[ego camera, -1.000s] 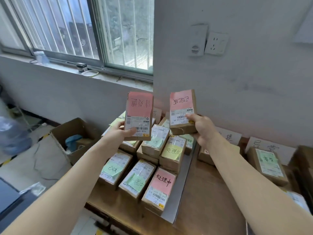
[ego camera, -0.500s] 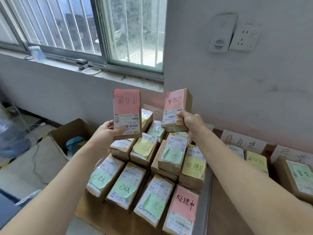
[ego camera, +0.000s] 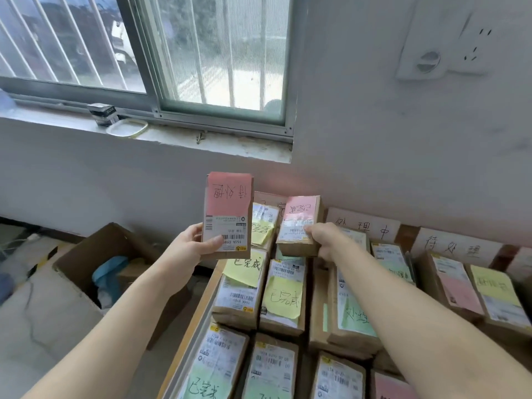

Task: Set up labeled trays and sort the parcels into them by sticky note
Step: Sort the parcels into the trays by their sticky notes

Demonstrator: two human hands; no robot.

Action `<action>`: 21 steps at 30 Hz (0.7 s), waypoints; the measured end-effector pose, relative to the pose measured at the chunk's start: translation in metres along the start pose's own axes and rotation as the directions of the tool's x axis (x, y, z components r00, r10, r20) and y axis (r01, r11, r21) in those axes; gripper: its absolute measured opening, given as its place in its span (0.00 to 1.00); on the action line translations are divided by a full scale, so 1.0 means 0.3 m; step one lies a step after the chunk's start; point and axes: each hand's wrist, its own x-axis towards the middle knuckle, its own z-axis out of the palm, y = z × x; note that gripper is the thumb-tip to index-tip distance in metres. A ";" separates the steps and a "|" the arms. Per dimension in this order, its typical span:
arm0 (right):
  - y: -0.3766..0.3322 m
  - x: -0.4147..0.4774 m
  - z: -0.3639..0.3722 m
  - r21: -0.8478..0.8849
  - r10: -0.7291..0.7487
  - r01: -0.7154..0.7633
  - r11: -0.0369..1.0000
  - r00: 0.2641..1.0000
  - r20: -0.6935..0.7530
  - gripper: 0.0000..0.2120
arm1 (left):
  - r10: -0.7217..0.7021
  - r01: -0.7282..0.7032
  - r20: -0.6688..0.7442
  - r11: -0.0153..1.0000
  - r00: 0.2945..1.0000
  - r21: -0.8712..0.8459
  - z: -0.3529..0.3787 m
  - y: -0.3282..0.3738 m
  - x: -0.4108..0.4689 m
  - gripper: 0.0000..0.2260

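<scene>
My left hand (ego camera: 188, 249) grips a brown parcel with a pink sticky note (ego camera: 227, 214), held upright above the table's left edge. My right hand (ego camera: 328, 240) grips a second pink-noted parcel (ego camera: 299, 226), lowered and tilted over the far left stack. Below lie several parcels with yellow notes (ego camera: 283, 298) and green notes (ego camera: 355, 312). White handwritten tray labels (ego camera: 365, 227) (ego camera: 454, 246) lean against the wall behind the rows. Further right sit parcels with a pink note (ego camera: 457, 289) and a yellow note (ego camera: 495, 286).
An open cardboard box (ego camera: 109, 272) with blue cloth stands on the floor at left. The window sill (ego camera: 144, 133) carries a small black box and a ring. A wall socket (ego camera: 440, 44) is at upper right. The table's left edge (ego camera: 198, 315) runs diagonally.
The view has moved closer and to the right along the table. My right hand has lowered its parcel toward the far left stack; my left hand still holds its parcel upright.
</scene>
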 end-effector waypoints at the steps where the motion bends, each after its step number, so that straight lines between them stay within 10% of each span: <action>1: 0.002 0.015 0.009 -0.012 0.015 -0.015 1.000 1.000 0.005 0.12 | -0.008 0.008 0.012 1.000 1.000 0.004 -0.007 -0.002 0.012 0.20; 11: 0.041 0.093 0.056 -0.338 -0.012 -0.011 0.941 0.998 -0.064 0.12 | -0.029 0.027 0.035 0.998 0.999 0.050 -0.027 -0.010 0.077 0.22; 21: -0.155 -0.133 -0.040 -0.566 -0.585 0.464 0.681 0.810 -0.040 0.14 | 0.004 -0.004 0.071 1.000 0.997 -0.006 0.034 0.042 0.056 0.20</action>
